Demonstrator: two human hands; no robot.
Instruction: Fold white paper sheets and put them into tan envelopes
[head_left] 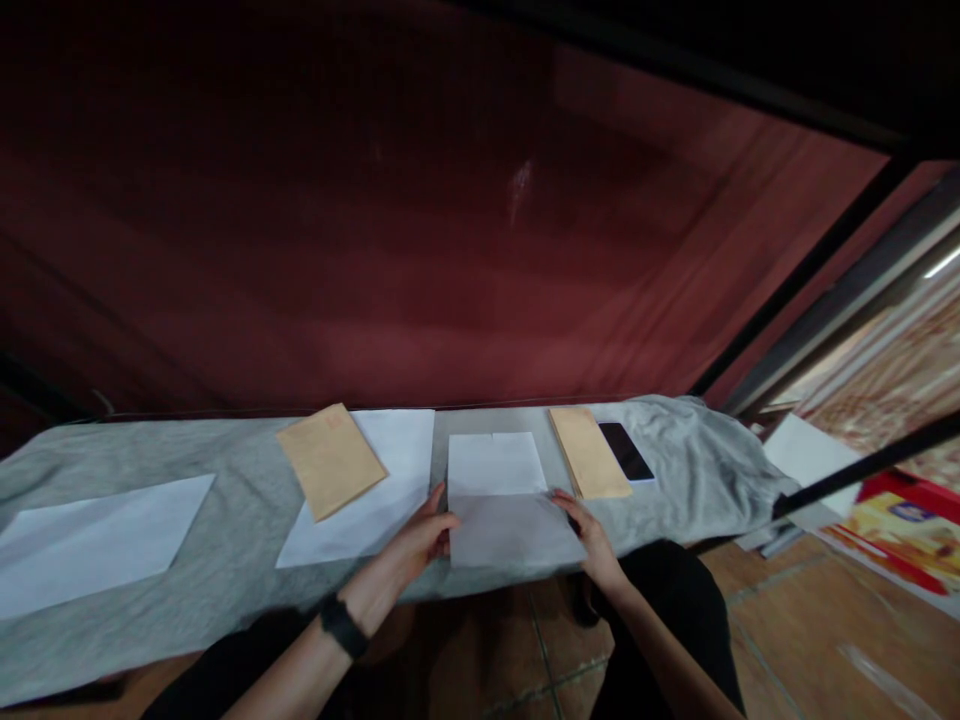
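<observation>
A white sheet of paper (499, 510) lies in front of me with a crease across its middle; its near part looks darker and tilted up. My left hand (426, 530), below a dark wristband, grips the sheet's left edge with the thumb on top. At the right edge, my right hand (589, 535) pinches the paper near the crease. Just right of the sheet is a stack of brown envelopes (589, 455). Another brown envelope pile (332, 460) rests at an angle on a second white sheet (401, 465) to the left.
A grey cloth (247, 470) covers the long narrow surface, backed by a dark red panel (420, 300). A phone (626, 450) lies beyond the right envelopes. More white paper (97, 545) lies far left. A dark metal bar (862, 470) and a red-yellow box (904, 535) stand at right.
</observation>
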